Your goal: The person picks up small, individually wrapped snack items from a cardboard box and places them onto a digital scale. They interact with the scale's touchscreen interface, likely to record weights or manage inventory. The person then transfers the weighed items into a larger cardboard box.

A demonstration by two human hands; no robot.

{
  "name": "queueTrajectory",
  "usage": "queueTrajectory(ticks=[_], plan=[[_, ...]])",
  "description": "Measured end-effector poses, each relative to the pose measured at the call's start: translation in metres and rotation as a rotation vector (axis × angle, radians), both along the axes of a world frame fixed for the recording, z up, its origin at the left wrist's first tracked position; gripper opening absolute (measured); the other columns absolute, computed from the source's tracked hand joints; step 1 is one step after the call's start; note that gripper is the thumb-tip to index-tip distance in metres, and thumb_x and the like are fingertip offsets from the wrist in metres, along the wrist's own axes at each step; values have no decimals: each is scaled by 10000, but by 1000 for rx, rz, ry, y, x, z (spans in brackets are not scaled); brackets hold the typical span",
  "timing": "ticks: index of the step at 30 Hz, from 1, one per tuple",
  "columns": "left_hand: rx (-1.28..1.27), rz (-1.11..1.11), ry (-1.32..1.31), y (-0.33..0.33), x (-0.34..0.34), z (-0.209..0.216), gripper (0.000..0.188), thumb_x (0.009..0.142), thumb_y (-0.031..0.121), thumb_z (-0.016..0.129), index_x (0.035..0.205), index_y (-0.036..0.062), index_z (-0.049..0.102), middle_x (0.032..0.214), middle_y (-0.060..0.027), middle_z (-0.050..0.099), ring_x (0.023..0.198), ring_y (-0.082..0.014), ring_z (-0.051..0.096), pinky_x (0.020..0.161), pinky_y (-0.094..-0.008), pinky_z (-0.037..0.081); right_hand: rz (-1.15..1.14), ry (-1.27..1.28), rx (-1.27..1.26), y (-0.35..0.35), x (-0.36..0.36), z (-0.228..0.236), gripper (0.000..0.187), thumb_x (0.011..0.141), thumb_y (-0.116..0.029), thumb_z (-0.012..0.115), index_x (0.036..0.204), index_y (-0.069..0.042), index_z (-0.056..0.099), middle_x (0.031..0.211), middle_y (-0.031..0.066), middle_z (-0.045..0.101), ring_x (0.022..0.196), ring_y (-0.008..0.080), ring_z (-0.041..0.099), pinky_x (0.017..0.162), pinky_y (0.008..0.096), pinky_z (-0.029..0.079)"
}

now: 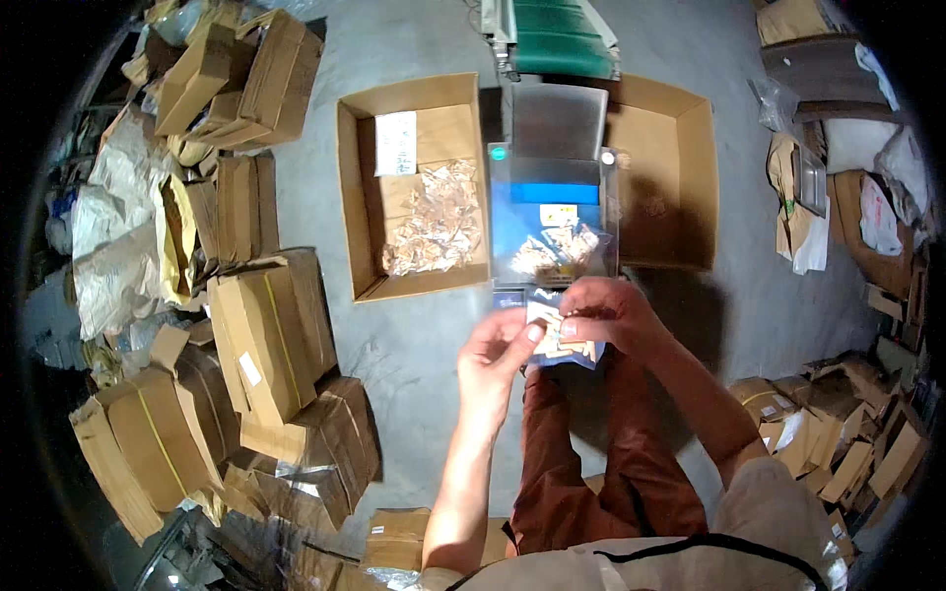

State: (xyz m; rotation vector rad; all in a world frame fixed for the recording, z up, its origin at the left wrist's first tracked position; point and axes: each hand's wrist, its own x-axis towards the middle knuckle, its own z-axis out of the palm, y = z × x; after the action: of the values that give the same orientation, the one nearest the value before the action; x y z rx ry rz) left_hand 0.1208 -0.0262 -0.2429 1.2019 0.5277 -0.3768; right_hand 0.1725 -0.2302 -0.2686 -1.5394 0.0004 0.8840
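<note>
Just in front of my body, both hands hold a small clear plastic bag with light tan, stick-like pieces inside, which look like wooden dowels. My left hand pinches its left side between thumb and fingers. Across from it, my right hand has its fingers closed at the bag's upper right. Beyond the hands, more small clear bags with pale pieces lie on a blue work surface. What the fingertips cover of the bag is hidden.
An open carton left of the work surface holds a heap of small clear bags. Another open carton stands at its right, partly in shadow. A green conveyor belt and a grey chute lie beyond. Stacked cardboard boxes line the left.
</note>
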Motion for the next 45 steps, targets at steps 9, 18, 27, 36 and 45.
queueTrajectory(ticks=[9, 18, 27, 36, 45], plan=[[-72, 330, 42, 37, -42, -7, 117, 888, 104, 690, 974, 31, 658, 873, 9, 645, 831, -78, 558, 805, -256, 442, -140, 14, 89, 62, -43, 4, 262, 835, -81, 732, 1047, -52, 580, 988, 8, 617, 911, 109, 585, 814, 274, 491], [-132, 116, -84, 75, -35, -5, 55, 910, -8, 625, 940, 33, 644, 878, 8, 641, 763, -59, 552, 657, -214, 427, 43, 60, 107, 93, -16, 23, 242, 854, -34, 720, 1046, -40, 574, 986, 7, 629, 918, 97, 607, 845, 272, 508], [-109, 207, 20, 88, -62, -2, 168, 920, 24, 639, 1087, 24, 637, 960, -18, 688, 761, -54, 584, 630, -203, 448, -6, 237, 273, 111, -18, 5, 285, 862, -17, 699, 1107, -42, 553, 963, 42, 631, 904, 127, 629, 728, 282, 535], [33, 174, -13, 81, -62, 8, 244, 886, 1, 657, 1128, 24, 634, 994, -20, 686, 878, -60, 591, 768, -213, 462, 82, 157, 289, 96, -10, -1, 482, 814, -54, 717, 1253, -16, 520, 1001, 82, 637, 863, 152, 633, 744, 305, 529], [-181, 423, 70, 42, -48, 13, 430, 879, 77, 676, 1263, -58, 534, 1029, -100, 683, 912, -152, 635, 841, -298, 504, -21, 75, 183, 84, -10, 4, 448, 813, -15, 680, 1222, 30, 501, 1095, 96, 637, 989, 129, 613, 868, 264, 483]])
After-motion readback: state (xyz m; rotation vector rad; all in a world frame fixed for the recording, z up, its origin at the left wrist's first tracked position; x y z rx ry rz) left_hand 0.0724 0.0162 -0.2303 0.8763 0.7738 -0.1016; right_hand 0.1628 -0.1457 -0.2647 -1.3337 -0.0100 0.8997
